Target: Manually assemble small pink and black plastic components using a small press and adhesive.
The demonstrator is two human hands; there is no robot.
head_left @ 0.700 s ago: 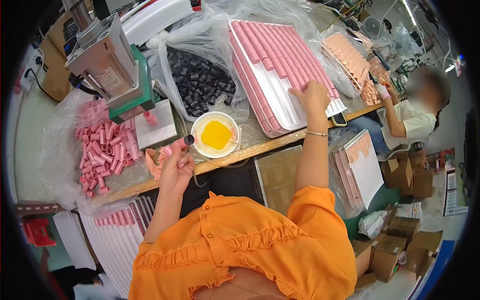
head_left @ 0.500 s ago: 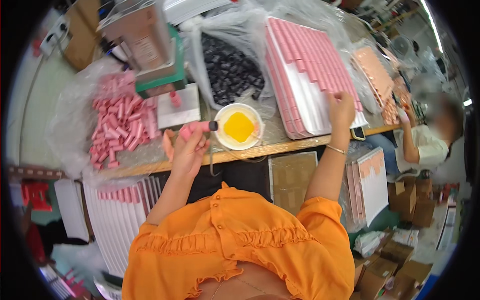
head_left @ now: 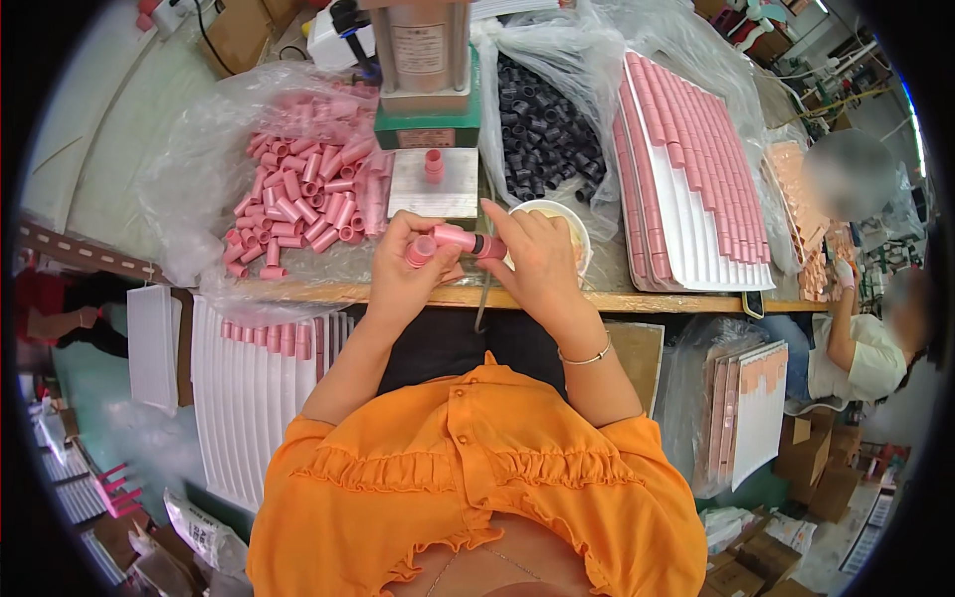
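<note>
My two hands meet just in front of a metal plate [head_left: 435, 194]. Between them lies a pink tube [head_left: 455, 237] with a black collar, held at one end by my left hand [head_left: 400, 267]. A second pink tube [head_left: 421, 249] shows end-on in the same fingers. My right hand [head_left: 542, 261] pinches a short pink piece [head_left: 491, 247] at the black-collared end; whether the two are joined, I cannot tell. Behind my right hand a white bowl [head_left: 577, 221] is partly covered. On the plate stands a small pink part [head_left: 434, 166].
A press with a green base [head_left: 428, 131] rises behind the plate. Loose pink tubes [head_left: 298, 199] lie in plastic at left, and black rings [head_left: 547, 129] fill a bag. At right, stacked white trays [head_left: 696, 239] carry rows of pink tubes. A co-worker [head_left: 860, 333] sits far right.
My right hand has come left from the tray to the tube in my left hand, now with a pink piece in its fingers. The whole view has shifted, with the bench appearing farther right.
</note>
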